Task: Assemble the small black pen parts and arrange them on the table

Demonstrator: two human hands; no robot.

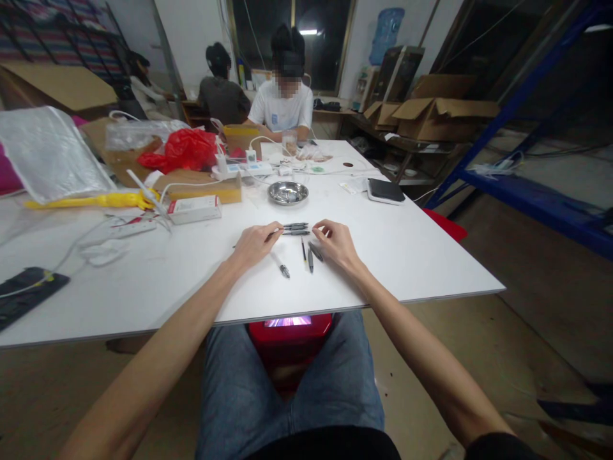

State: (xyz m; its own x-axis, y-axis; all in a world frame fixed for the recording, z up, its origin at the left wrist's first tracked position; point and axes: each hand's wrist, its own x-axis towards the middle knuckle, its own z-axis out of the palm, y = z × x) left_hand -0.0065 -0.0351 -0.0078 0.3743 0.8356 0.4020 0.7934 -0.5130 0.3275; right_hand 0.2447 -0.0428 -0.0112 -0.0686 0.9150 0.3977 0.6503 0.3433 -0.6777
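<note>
Table (407,255): white, bears all items below.
Left hand (257,244): in from the near edge, fingertips drawn together; cannot tell whether they grip a pen.
Right hand (336,241): nearer the right corner, fingers curled; cannot tell if gripping.
Bowl (288,193): metal, toward the far edge.
Pen row (297,228): between the hands, left ends at the left fingertips.
Loose pens (311,260): closer to the near edge.
Refill (303,249): beside these, thin.

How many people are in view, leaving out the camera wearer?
3: a person in white across the table, a person in dark grey farther back, and a person in a light top at picture left, partly hidden. Others may be hidden.
</note>
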